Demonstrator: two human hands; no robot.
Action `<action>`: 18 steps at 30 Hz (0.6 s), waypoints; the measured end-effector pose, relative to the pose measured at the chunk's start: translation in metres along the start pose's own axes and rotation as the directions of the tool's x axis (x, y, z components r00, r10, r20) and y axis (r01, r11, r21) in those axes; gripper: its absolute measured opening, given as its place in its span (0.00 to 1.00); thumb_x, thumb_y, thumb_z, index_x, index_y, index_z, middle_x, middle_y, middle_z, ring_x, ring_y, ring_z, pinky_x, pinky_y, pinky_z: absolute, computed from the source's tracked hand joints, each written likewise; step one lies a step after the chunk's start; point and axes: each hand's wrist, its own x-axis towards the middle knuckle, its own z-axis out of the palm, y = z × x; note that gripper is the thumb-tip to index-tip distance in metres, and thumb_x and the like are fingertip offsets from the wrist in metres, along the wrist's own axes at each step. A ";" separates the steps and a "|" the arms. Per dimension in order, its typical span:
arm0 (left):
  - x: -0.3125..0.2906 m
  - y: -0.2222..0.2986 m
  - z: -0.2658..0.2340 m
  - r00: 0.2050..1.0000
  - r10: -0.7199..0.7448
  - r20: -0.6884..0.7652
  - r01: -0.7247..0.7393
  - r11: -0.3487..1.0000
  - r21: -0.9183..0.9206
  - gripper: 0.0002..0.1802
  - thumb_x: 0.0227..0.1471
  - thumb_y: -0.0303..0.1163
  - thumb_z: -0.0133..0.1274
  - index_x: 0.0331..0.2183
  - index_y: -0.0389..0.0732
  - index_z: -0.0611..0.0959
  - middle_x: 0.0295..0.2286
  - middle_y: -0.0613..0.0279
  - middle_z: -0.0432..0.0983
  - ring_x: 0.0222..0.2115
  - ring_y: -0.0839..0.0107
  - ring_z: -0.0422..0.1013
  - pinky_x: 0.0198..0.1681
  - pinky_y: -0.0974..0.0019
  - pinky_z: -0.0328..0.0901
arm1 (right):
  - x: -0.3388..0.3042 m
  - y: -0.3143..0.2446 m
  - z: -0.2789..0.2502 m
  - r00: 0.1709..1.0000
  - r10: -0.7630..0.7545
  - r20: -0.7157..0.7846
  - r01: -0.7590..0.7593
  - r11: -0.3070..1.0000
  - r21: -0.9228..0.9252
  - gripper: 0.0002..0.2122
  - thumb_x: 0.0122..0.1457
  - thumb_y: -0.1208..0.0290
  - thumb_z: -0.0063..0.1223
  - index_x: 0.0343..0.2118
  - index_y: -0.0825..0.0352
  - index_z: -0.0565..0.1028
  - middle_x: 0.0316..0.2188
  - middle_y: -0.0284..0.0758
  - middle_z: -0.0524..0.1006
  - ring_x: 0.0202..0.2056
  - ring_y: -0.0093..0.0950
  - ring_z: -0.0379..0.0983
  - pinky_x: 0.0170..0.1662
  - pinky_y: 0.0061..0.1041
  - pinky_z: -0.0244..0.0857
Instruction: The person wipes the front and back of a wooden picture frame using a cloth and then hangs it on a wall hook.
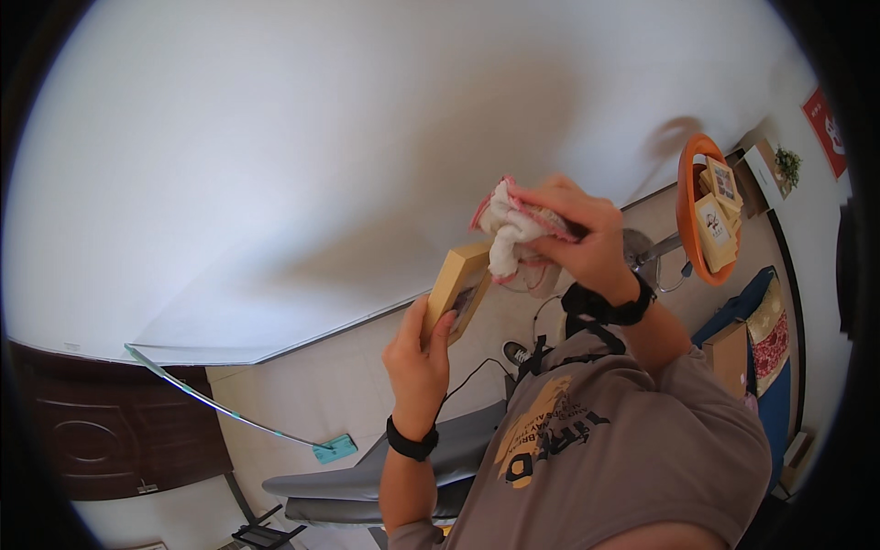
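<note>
My left hand grips a light wooden picture frame by its lower end, the thumb on the front and the fingers behind. The frame is tilted, so only a sliver of its picture shows. Bunched in my right hand is a white cloth with a pink edge, its fingers closed round it. The cloth hangs just beside the upper end of the frame; whether the two touch I cannot tell. Both wrists wear black bands.
An orange round stool at the right bears several framed pictures. A white wall rises close in front. At the left a mop leans near a dark wooden door. A grey padded surface lies below my left arm.
</note>
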 end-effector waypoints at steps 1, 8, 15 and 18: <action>-0.001 0.000 -0.001 0.999 -0.049 -0.014 0.048 0.997 -0.057 0.14 0.49 0.25 0.54 0.39 0.33 0.76 0.24 0.58 0.74 0.24 0.78 0.69 0.29 0.75 0.64 | -0.004 -0.005 0.003 0.991 0.133 -0.019 -0.133 0.991 0.015 0.18 0.43 0.78 0.60 0.41 0.64 0.76 0.34 0.31 0.77 0.28 0.30 0.67 0.33 0.24 0.66; -0.008 -0.001 0.004 0.985 -0.121 -0.119 0.073 0.935 -0.346 0.15 0.51 0.24 0.52 0.42 0.29 0.75 0.30 0.63 0.74 0.30 0.80 0.67 0.36 0.77 0.63 | -0.003 0.030 0.035 0.972 -0.191 -0.139 0.157 0.962 -0.225 0.19 0.43 0.78 0.60 0.42 0.65 0.75 0.31 0.34 0.77 0.26 0.29 0.66 0.30 0.25 0.64; -0.001 -0.007 0.011 0.970 -0.225 -0.091 0.164 0.885 -0.436 0.16 0.53 0.26 0.50 0.43 0.28 0.74 0.32 0.63 0.74 0.33 0.81 0.67 0.38 0.77 0.61 | -0.012 0.018 0.032 0.907 -0.106 -0.407 0.008 0.972 -0.236 0.17 0.43 0.79 0.60 0.40 0.63 0.77 0.30 0.35 0.77 0.27 0.27 0.69 0.27 0.24 0.64; 0.000 -0.002 0.008 0.967 -0.244 -0.073 0.183 0.863 -0.471 0.16 0.54 0.27 0.49 0.44 0.28 0.74 0.33 0.63 0.74 0.33 0.81 0.67 0.38 0.77 0.60 | -0.017 0.004 0.043 0.898 -0.330 -0.292 0.256 0.930 -0.262 0.19 0.40 0.81 0.59 0.39 0.63 0.77 0.35 0.35 0.77 0.27 0.24 0.69 0.30 0.23 0.65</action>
